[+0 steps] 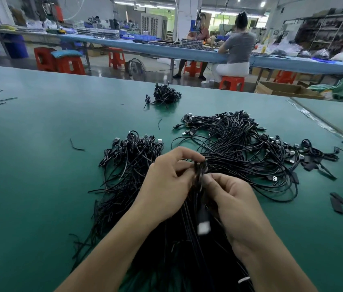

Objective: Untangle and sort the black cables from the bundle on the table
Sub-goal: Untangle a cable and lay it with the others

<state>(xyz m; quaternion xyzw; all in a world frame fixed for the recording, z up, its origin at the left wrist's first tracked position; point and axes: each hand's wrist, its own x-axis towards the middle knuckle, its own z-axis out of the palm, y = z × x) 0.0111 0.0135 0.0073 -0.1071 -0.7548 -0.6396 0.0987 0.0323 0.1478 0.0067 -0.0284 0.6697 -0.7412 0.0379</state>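
My left hand and right hand meet over the middle of the table, toward its near edge, and both pinch the same small bunch of cables. The left thumb and curled fingers clamp it from the left. The right thumb and forefinger nip it from the right, just below. The bunch therefore sits between the two sets of fingertips and touches both. From that pinch the cables fan out to the right into the bundle, a loose tangle of loops and plugs lying toward the right edge. Other strands run down under my wrists toward the near edge. A plug hangs blurred below the pinch, between my wrists. Left of my left hand lies a pile of cables, looped ends away from me and tails pointing at the near edge. A small heap sits well apart, near the far edge. Flat black strips lie by the right edge, and a short offcut lies alone, left of the pile.
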